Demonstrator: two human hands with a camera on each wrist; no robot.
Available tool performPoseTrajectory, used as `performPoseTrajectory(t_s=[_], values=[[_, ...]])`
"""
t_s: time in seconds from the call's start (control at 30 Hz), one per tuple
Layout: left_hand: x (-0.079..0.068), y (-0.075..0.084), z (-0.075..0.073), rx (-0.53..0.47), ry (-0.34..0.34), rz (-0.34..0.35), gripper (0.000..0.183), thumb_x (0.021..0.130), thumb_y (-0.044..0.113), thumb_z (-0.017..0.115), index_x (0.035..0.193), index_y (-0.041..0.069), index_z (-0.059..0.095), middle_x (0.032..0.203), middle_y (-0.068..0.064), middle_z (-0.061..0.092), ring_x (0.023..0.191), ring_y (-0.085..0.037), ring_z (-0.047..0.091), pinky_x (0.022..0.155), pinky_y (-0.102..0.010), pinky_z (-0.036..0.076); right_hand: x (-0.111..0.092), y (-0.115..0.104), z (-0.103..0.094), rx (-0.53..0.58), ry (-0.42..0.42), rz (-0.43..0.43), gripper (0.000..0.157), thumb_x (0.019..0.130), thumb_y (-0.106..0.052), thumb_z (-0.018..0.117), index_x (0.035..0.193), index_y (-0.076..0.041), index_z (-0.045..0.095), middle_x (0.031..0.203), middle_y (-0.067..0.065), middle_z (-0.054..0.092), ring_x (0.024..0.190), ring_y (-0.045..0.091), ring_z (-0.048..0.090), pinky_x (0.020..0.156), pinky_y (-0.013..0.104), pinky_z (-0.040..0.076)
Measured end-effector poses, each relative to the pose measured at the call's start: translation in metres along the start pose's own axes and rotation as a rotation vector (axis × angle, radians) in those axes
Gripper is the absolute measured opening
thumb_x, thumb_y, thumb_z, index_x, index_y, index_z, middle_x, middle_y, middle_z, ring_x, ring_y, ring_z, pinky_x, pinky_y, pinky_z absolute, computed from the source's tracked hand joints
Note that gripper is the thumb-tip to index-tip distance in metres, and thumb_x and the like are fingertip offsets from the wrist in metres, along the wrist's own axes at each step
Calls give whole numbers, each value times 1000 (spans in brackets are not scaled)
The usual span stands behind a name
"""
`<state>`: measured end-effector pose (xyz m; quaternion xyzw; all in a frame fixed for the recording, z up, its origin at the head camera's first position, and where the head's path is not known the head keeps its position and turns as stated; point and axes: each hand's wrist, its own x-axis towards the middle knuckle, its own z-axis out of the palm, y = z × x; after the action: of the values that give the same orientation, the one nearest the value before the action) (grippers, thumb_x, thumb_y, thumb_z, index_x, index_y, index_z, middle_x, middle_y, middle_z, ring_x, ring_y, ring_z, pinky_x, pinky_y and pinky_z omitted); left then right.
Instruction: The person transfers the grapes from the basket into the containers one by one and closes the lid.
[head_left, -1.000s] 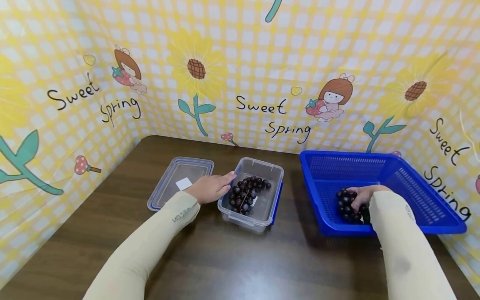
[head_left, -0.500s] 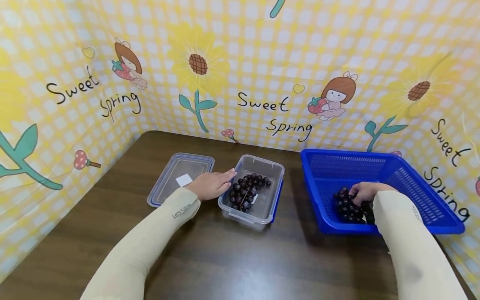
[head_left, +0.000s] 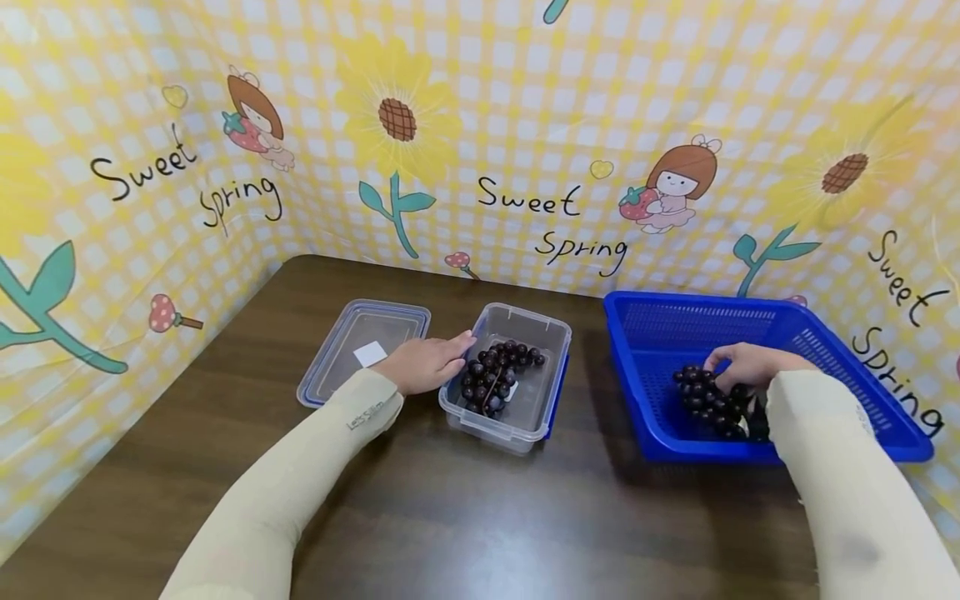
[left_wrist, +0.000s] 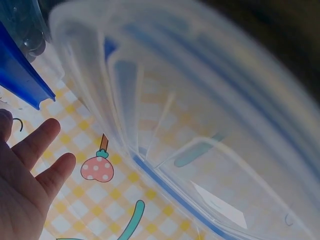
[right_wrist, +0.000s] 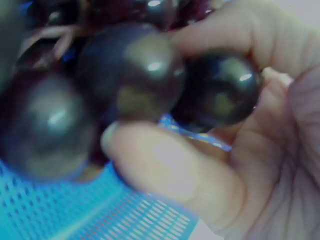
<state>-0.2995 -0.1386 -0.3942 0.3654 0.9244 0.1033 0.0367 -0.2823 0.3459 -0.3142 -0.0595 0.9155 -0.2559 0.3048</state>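
My right hand [head_left: 750,365] reaches into the blue plastic basket [head_left: 697,297] and pinches a bunch of dark grapes [head_left: 701,402]. In the right wrist view, the thumb [right_wrist: 170,167] presses against the round grapes [right_wrist: 132,72], with a finger behind them. My left hand [head_left: 423,367] lies with straight fingers at the left rim of a clear plastic container [head_left: 534,408]. Inside that container, toward its left side, sits another bunch of dark grapes [head_left: 487,385]. The left wrist view catches the left hand [left_wrist: 27,182] with fingers spread, holding nothing.
A clear lid with a blue seal [head_left: 333,367] lies flat left of the container, partly behind the left hand. Brown wooden table [head_left: 420,517] carries everything. A yellow checked cloth [head_left: 525,108] walls off the back and sides.
My right hand has shifted a little right and back in the basket, and more of the bunch shows beneath it. The left hand stays at the container's rim. The head view has tilted slightly.
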Motion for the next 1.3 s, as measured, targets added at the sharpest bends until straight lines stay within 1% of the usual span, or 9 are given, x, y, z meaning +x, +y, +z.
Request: performPoseTrajectory(t_s=[0.17, 0.37, 0.47, 0.57, 0.67, 0.77, 0.9, 1.03, 1.3], values=[[0, 0, -2, 13, -9, -9, 53, 103, 28, 36, 149, 3, 29, 152, -11, 30, 132, -29, 43, 107, -44, 35, -11, -14, -7, 28, 39, 2, 33, 82, -4, 57, 112, 5, 49, 93, 12, 50, 65, 18, 55, 51, 34, 55], [-3, -2, -2, 7, -2, -8, 53, 103, 28, 36, 149, 2, 30, 152, -11, 31, 131, -30, 43, 107, -44, 34, -19, -24, -9, 59, 106, -55, 41, 86, -6, 55, 123, 7, 44, 100, 15, 50, 68, 18, 48, 53, 38, 55], [-4, -3, 0, 15, 11, 9, 53, 103, 27, 35, 148, 1, 31, 151, -13, 31, 130, -30, 45, 106, -44, 36, -21, -27, -6, 143, 141, -56, 45, 90, -7, 52, 130, 8, 39, 103, 15, 52, 71, 15, 46, 57, 40, 56], [-3, -4, 1, 2, 19, 17, 52, 102, 26, 35, 148, 1, 31, 151, -13, 32, 129, -30, 46, 105, -44, 37, -24, -27, -2, 249, 155, -58, 49, 93, -9, 50, 135, 10, 32, 112, 22, 50, 77, 11, 50, 62, 40, 57], [1, -5, 2, -21, 12, 13, 53, 103, 28, 35, 149, 2, 29, 152, -11, 30, 131, -29, 44, 106, -44, 36, -29, -25, 2, 364, 152, -51, 54, 93, -7, 49, 138, 11, 26, 127, 29, 38, 75, 11, 54, 64, 40, 57], [6, -4, 1, -27, 6, 14, 54, 103, 29, 34, 150, 3, 28, 153, -10, 29, 132, -28, 42, 107, -44, 35, -34, -22, 5, 444, 148, -50, 57, 91, -6, 50, 139, 10, 24, 132, 30, 30, 75, 14, 56, 63, 38, 58], [8, -2, 1, -25, -8, 4, 54, 103, 29, 35, 150, 4, 28, 153, -9, 28, 132, -28, 42, 108, -43, 34, -36, -21, 9, 512, 171, -59, 47, 92, -5, 50, 133, 6, 32, 115, 17, 45, 75, 14, 58, 62, 35, 57], [7, -2, 1, -23, -14, 6, 54, 103, 29, 34, 150, 3, 27, 154, -10, 28, 132, -28, 42, 108, -43, 34, -34, -27, 14, 601, 220, -96, 30, 92, -4, 50, 121, -4, 40, 100, 3, 50, 76, 13, 59, 61, 34, 57], [3, 1, -2, -15, -15, -4, 53, 103, 28, 35, 149, 3, 29, 153, -10, 27, 131, -29, 43, 106, -44, 36, -30, -55, 26, 713, 284, -158, 29, 93, -5, 53, 118, -8, 40, 93, -5, 58, 80, 9, 62, 61, 32, 57]])
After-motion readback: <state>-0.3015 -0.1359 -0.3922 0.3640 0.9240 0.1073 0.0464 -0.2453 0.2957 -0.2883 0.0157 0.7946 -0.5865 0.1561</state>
